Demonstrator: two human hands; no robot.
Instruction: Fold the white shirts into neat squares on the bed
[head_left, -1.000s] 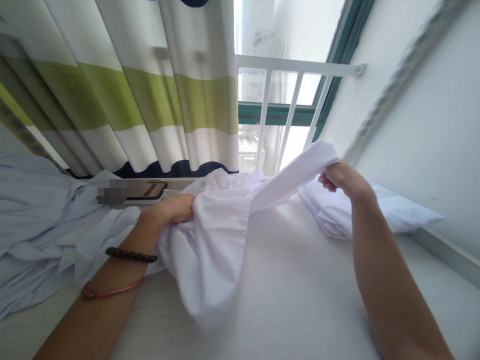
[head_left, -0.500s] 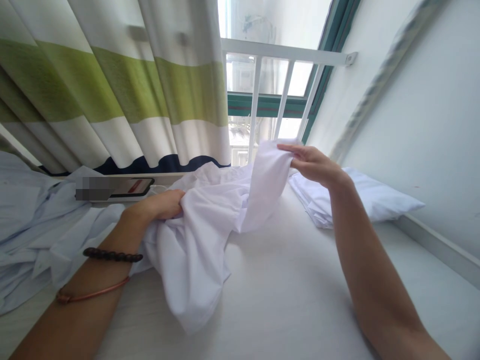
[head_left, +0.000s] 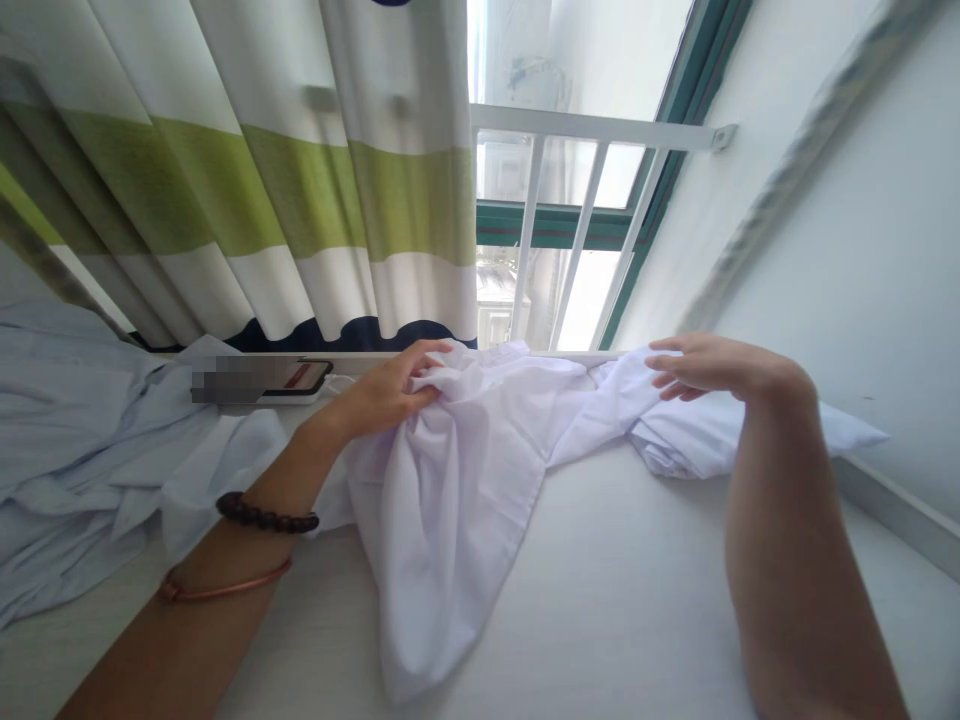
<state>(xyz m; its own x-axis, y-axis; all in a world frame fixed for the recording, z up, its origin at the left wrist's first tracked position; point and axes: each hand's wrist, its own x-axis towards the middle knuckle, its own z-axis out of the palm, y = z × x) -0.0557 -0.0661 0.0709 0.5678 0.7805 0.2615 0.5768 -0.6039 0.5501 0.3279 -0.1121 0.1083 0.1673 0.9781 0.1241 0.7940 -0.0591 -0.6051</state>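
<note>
A white garment (head_left: 457,480) lies rumpled on the white table top (head_left: 600,610), one sleeve stretched out to the right. My left hand (head_left: 390,392) grips a bunch of the cloth near its upper edge, fingers curled into it. My right hand (head_left: 712,366) hovers at the sleeve's far end, fingers loosely bent and touching the cloth over a folded white pile (head_left: 720,435). Two bracelets sit on my left wrist.
A heap of pale blue clothes (head_left: 82,450) lies at the left. A phone (head_left: 292,378) rests on the sill under a striped curtain (head_left: 247,180). White window bars (head_left: 577,230) stand behind, and a white wall (head_left: 847,250) rises at the right.
My right hand has lowered the sleeve from mid-air down onto the folded pile at the right. My left hand has shifted right along the garment's top edge.
</note>
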